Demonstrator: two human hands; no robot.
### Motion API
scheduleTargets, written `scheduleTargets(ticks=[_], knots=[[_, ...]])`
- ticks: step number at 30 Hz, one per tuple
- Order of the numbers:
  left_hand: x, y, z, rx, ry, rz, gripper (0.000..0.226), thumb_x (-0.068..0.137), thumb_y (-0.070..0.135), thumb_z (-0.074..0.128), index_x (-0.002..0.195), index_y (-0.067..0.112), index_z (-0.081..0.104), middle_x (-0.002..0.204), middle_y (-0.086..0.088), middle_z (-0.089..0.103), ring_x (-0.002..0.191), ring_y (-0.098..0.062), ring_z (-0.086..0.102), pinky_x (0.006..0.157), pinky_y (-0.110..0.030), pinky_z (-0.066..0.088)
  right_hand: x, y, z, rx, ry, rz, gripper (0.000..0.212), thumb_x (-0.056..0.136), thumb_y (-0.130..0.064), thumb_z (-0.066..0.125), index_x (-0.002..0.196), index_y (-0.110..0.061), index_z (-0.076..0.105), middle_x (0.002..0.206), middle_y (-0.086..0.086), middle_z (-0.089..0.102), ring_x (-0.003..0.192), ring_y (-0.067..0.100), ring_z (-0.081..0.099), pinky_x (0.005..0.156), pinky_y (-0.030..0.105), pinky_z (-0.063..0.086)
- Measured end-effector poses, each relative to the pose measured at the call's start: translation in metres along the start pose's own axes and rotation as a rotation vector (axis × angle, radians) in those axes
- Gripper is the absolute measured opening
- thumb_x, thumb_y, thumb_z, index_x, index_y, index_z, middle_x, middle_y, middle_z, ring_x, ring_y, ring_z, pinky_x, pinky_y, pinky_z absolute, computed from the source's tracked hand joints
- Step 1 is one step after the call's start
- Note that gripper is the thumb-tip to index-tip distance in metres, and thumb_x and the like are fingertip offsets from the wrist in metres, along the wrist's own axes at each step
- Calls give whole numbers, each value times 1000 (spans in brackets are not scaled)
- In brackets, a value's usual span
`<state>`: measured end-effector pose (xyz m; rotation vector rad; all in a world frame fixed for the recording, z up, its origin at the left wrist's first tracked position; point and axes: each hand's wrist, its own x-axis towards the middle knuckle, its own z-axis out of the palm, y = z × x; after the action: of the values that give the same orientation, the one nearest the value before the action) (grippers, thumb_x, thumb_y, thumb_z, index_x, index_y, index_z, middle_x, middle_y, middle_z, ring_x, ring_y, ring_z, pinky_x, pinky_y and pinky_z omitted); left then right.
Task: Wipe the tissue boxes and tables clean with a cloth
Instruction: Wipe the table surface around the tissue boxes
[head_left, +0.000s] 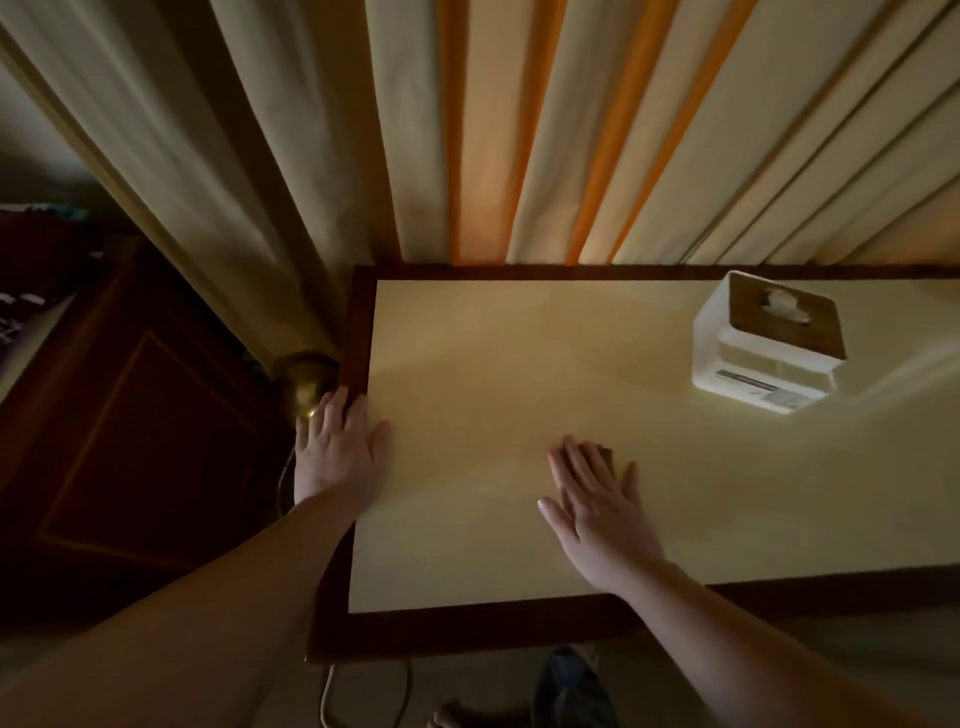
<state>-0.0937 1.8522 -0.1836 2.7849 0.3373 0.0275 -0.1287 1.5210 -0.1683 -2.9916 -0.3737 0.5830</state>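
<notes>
One white square plastic tissue box (763, 353) with a brown wood-look lid and a tuft of white tissue poking from its slot stands on the far right part of one cream-topped rectangular table (519, 364) edged with a dark wood border. Two bare hands rest on that table, well apart from the box. Left hand (340, 452) lies flat with fingers straight over the table's left border, its fingertips just beside a round brass-coloured knob (304, 382). Right hand (597, 499) lies flat near the middle of the smooth top, fingers straight and slightly spread; something dark shows just past its fingertips, too unclear to tell what it is. No cloth can be made out in either hand.

Long cream curtains (571, 130) with orange stripes hang in folds directly behind the table's far edge. One dark wooden cabinet (130, 415) with an inlaid panel line stands to the left. A pale cord (332, 696) loops on the floor below the near edge.
</notes>
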Motion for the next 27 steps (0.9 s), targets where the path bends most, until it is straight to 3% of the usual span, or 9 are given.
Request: scheduleTargets(ticks=[4, 11, 15, 19, 23, 27], knots=[[-24, 21, -7, -13, -57, 160, 61, 105, 53, 36, 156, 22, 37, 169, -5, 21, 157, -27, 10, 129, -47, 2, -7, 4, -17, 87, -4, -13, 81, 101, -74, 4, 165, -31, -17, 171, -11, -29, 157, 12, -28, 128, 59, -13], [-60, 100, 5, -201, -270, 236, 73, 102, 52, 49, 164, 23, 22, 170, 0, 18, 155, -22, 12, 126, -40, 17, -35, 45, -38, 201, 35, 142, 82, 101, -73, 10, 168, -27, -6, 175, -8, -16, 160, 13, -18, 130, 55, -8], [-61, 152, 5, -273, -286, 278, 75, 99, 49, 58, 162, 24, 27, 167, -1, 28, 152, -21, 23, 123, -38, 26, -54, 84, -58, 298, 106, 359, 88, 101, -76, 24, 169, -22, 11, 176, -1, 12, 162, 21, 13, 131, 46, 14], [-46, 211, 2, -286, -288, 353, 83, 93, 53, 66, 162, 26, 28, 163, 0, 33, 148, -22, 29, 119, -39, 33, -62, 134, -74, 398, 258, 536, 88, 97, -76, 44, 164, -22, 29, 163, 2, 46, 144, 26, 51, 115, 41, 46], [-21, 284, 3, -291, -314, 392, 96, 86, 55, 73, 162, 26, 22, 160, -1, 34, 144, -24, 34, 112, -40, 38, -54, 191, -89, 457, 407, 631, 85, 91, -66, 65, 157, -19, 40, 148, 6, 59, 134, 28, 59, 102, 39, 51], [5, 356, 17, -326, -365, 352, 109, 79, 55, 82, 162, 28, 16, 159, -2, 35, 141, -26, 40, 109, -42, 43, -35, 255, -107, 529, 453, 628, 97, 82, -59, 80, 158, -18, 35, 147, 8, 60, 133, 29, 59, 101, 40, 52]])
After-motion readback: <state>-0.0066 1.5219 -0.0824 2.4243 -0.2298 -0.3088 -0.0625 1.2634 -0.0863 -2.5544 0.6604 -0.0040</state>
